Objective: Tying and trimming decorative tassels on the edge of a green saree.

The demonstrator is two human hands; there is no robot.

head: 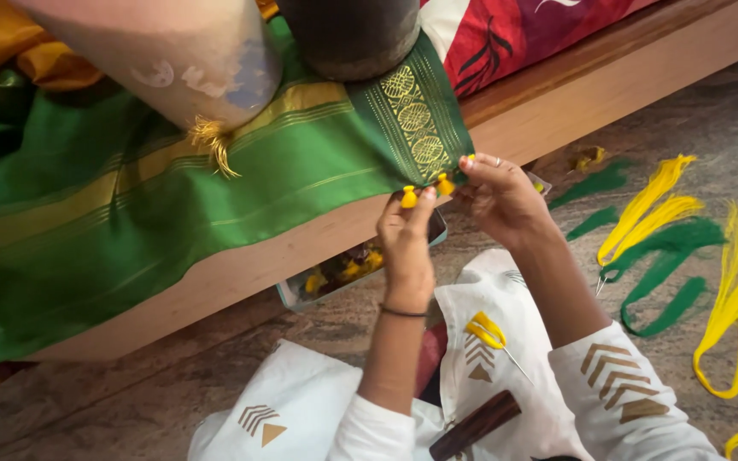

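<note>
Pinching yellow tassel (409, 198) at green sari edge (420, 171): left hand (407, 248) closed; right hand (499, 195) grips the neighbouring tassel (445, 184).

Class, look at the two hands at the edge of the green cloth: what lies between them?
In the head view, two small yellow tassels hang from the green cloth edge between the left hand and right hand; the left fingertips pinch one.

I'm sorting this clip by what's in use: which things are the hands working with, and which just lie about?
In use: left hand, right hand, green cloth, yellow tassels.
Lying about: yellow scissors, yellow and green thread bundles, tray of bits, red cloth.
</note>
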